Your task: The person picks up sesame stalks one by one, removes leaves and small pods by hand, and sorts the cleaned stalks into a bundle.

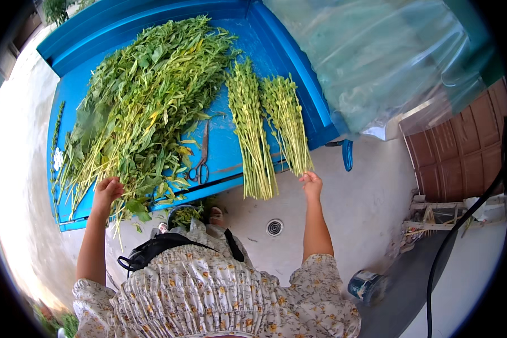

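On a blue metal cart bed [219,148] lies a large heap of leafy green stalks [160,76], stems towards me. My left hand [109,191] is at the stem ends of this heap, fingers curled; whether a stem is between them is unclear. To the right, two bundles of stalks stripped of most leaves lie side by side, a left bundle [251,131] and a right bundle [288,122]. With thumb and fingertips, my right hand [311,184] pinches the lower stem ends of the right bundle. Dark metal scissors [201,156] lie between heap and bundles.
A raised blue side wall [295,67] bounds the bed, with clear plastic sheeting [384,63] beyond. Below the front edge is a container of leaves [186,215] by my feet. A floor drain [274,227], a plastic tub [365,287] and a black cable [443,249] are nearby.
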Tool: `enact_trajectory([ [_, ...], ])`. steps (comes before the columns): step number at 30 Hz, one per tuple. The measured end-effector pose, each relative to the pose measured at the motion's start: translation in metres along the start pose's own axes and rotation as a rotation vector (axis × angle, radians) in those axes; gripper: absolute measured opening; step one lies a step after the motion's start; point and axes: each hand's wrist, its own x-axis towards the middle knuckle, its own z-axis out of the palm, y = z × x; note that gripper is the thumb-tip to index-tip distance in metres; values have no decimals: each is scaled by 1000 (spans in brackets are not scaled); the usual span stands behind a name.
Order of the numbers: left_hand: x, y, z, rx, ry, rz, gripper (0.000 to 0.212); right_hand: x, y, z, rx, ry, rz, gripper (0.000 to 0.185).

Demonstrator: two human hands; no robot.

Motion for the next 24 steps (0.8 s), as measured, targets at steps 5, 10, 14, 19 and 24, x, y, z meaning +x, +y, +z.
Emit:
enact_trajectory([
  [5, -33, -40, -21, -18, 203, -135, 19, 49, 39, -9, -290, 7, 45, 19],
  [10, -65, -62, -20, -42, 229, -205, 21, 72, 53, 0, -88, -71, 152, 19],
  [14, -73, -69, -13, -2, 215, -264, 23, 82, 55, 1, 14, -46, 119, 20],
  [19, -73, -62, 2, 25, 186, -267, 24, 92, 59, 2, -224, 13, 112, 18],
  [24, -77, -54, 12, 50, 141, -250, 23, 97, 52, 11, -385, -13, 166, 22],
])
